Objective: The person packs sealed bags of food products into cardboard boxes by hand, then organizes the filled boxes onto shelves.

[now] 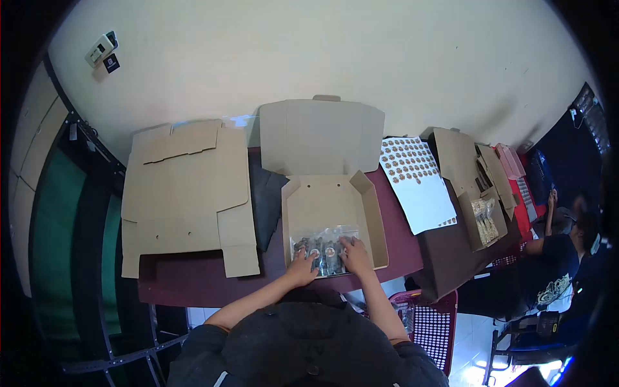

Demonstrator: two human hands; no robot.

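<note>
An open cardboard box (329, 206) stands on the dark red tablecloth, its lid raised against the wall. Several clear plastic pouches (331, 258) with dark contents and small round labels lie side by side along the near edge inside it. On the left pouches rests my left hand (302, 268), fingers spread. My right hand (355, 256) lies on the right end of the row, fingers also apart. Neither hand is closed around a pouch.
Flattened cardboard (187, 187) lies at the left, beside black material (267, 200). To the right are a sticker sheet (422, 197) and another open box (475, 222) with pouches of pale contents. A pink basket (435, 329) stands below the table. Another person (558, 258) sits far right.
</note>
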